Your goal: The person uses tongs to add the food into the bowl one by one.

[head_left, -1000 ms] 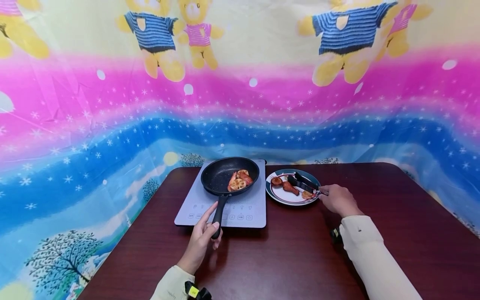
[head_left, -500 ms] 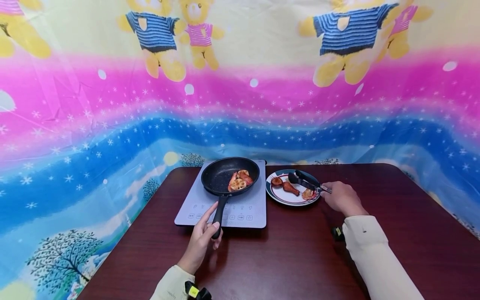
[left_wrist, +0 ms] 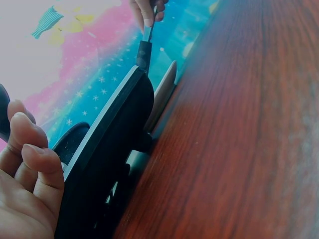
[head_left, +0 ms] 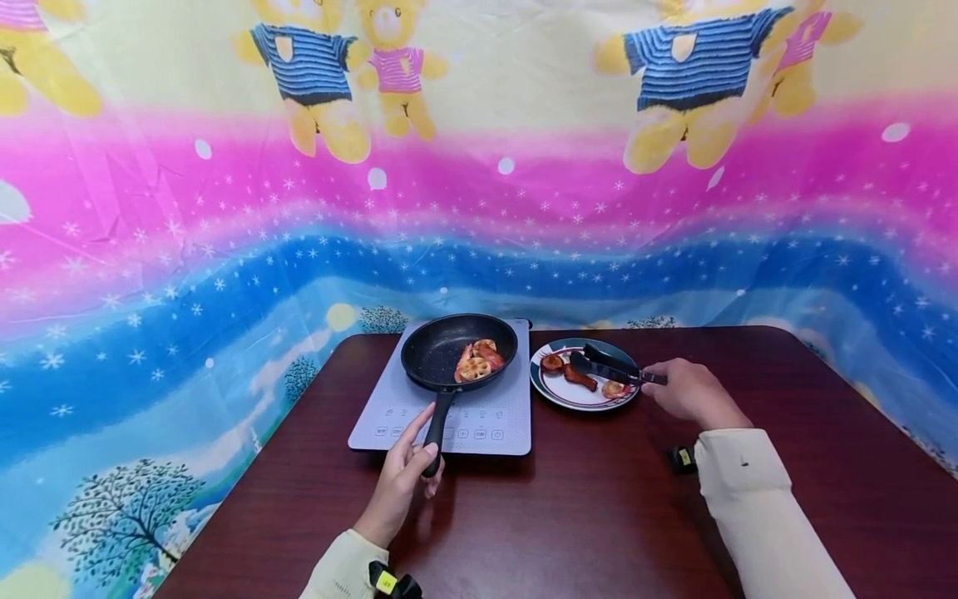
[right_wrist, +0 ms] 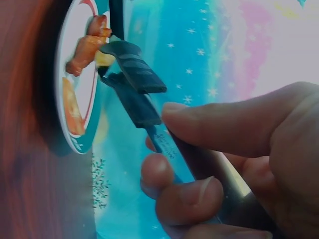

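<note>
My left hand (head_left: 404,470) holds the black handle (head_left: 440,424) of a frying pan (head_left: 434,353), its index finger lying along the handle. Inside the pan are a lotus root slice (head_left: 475,368) and reddish-brown food pieces. In my right hand (head_left: 694,393) are food tongs (right_wrist: 142,107) with black tips, gripped between thumb and fingers. The tips, slightly spread, reach over a plate (head_left: 576,401) bearing a drumstick (head_left: 580,378), a round brown piece (head_left: 552,363) and an orange-pale piece (head_left: 615,388). A yellowish bit (right_wrist: 104,59) shows behind the tips; whether they pinch it, I cannot tell.
The pan stands on a white induction cooker (head_left: 512,420) with printed touch keys, left of the plate. Both are near the back of a dark red-brown table (head_left: 569,516). A patterned cloth (head_left: 479,191) hangs behind and at the sides.
My right hand and forearm have shifted slightly right. The tongs' tips came closer together over the plate, then spread a little again. The left hand and the pan have stayed put.
</note>
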The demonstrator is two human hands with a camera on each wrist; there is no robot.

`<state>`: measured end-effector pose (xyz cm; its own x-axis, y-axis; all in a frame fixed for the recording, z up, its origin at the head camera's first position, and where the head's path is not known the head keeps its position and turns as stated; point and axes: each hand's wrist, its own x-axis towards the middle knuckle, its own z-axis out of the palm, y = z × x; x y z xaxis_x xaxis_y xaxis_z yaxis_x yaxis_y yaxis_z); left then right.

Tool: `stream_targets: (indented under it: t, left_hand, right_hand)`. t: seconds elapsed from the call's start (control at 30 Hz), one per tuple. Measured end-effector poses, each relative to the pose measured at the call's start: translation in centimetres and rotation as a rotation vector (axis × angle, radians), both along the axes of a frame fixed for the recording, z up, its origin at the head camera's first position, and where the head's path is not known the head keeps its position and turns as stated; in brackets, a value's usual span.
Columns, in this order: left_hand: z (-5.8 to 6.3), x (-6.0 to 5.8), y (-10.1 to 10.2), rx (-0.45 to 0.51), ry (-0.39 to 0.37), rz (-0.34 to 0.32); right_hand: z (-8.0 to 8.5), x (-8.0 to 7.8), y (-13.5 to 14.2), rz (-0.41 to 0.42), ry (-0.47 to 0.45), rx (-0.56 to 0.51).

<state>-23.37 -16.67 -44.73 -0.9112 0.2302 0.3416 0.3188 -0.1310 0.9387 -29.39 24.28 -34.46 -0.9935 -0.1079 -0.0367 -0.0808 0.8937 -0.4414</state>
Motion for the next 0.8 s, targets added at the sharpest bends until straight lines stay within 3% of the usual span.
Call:
stream_targets:
  t: [0.4, 0.8]
  left_hand:
    - [0.07, 0.05, 0.1, 0.006, 0.002, -0.003]
    - [-0.02, -0.01, 0.07, 0.005, 0.008, -0.006]
  right_hand:
    - [1.04, 0.74, 0.82, 0.074, -0.012, 0.014]
    - [0.24, 0.36, 0.54, 0.088, -0.039, -0.021]
